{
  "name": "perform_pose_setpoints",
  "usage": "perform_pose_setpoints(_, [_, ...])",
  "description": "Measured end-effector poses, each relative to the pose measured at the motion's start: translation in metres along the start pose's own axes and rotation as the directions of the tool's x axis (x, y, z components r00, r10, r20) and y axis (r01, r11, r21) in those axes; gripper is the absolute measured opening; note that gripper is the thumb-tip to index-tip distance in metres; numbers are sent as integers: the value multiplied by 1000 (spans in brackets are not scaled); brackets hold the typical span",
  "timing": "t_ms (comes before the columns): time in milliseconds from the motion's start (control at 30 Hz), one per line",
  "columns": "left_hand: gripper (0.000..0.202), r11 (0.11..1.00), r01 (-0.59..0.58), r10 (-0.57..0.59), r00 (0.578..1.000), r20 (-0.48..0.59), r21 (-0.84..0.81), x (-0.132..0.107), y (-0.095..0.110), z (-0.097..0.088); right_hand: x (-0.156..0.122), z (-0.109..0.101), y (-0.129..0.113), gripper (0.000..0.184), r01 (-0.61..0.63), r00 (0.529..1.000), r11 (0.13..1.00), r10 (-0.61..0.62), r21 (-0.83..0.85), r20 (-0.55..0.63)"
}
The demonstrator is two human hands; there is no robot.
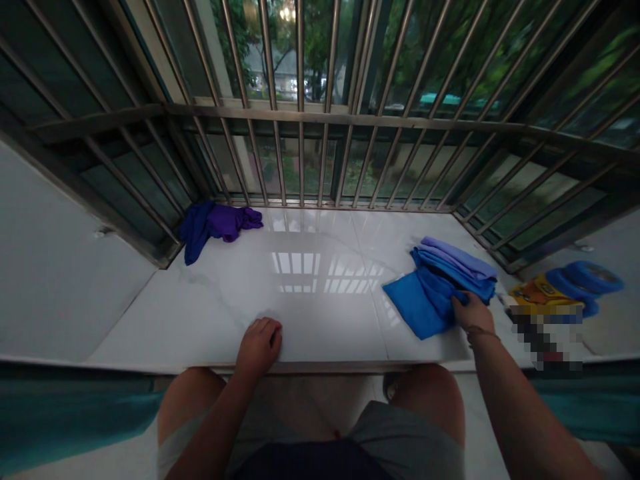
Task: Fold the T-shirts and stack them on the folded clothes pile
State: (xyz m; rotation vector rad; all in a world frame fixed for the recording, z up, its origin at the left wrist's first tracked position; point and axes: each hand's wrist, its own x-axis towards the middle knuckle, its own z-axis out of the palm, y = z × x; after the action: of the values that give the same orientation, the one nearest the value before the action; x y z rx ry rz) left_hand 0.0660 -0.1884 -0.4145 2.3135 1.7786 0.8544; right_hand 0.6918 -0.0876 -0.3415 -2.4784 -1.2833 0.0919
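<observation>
On the right of the white sill, my right hand (473, 312) pinches the near edge of a blue folded cloth (433, 300). One flap of that cloth spreads out flat to the left. Behind it lies a stack of folded fabric with a lavender folded cloth (457, 257) on top. My left hand (260, 343) rests near the sill's front edge with its fingers curled in, and nothing shows in it. A crumpled purple and dark blue cloth (225, 223) lies in the far left corner. What kind of garments these are, I cannot tell.
The glossy white sill (320, 320) reflects the window. Metal bars (300, 153) fence its far side and both ends. A yellow and blue package (547, 290) sits at the far right, beside a pixelated patch. My knees touch or nearly touch the front edge; teal curtains (75, 420) hang below.
</observation>
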Motion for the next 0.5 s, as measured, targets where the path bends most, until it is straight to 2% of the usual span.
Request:
perform_pose_setpoints(100, [17, 1000, 2, -2, 1000, 4, 12, 0, 1, 0, -12, 15, 1, 58, -106, 994, 994, 107, 17, -1])
perform_pose_setpoints(200, [16, 1000, 14, -14, 1000, 22, 17, 0, 1, -1, -20, 25, 2, 61, -156, 987, 986, 158, 55, -22])
perform_pose_setpoints(333, [16, 1000, 21, -22, 999, 33, 16, 0, 1, -2, -23, 31, 6, 61, -162, 985, 981, 167, 103, -39])
perform_pose_setpoints(500, [16, 1000, 10, -10, 1000, 15, 15, 1, 1, -1, -29, 27, 9, 59, -108, 990, 986, 119, 128, -82])
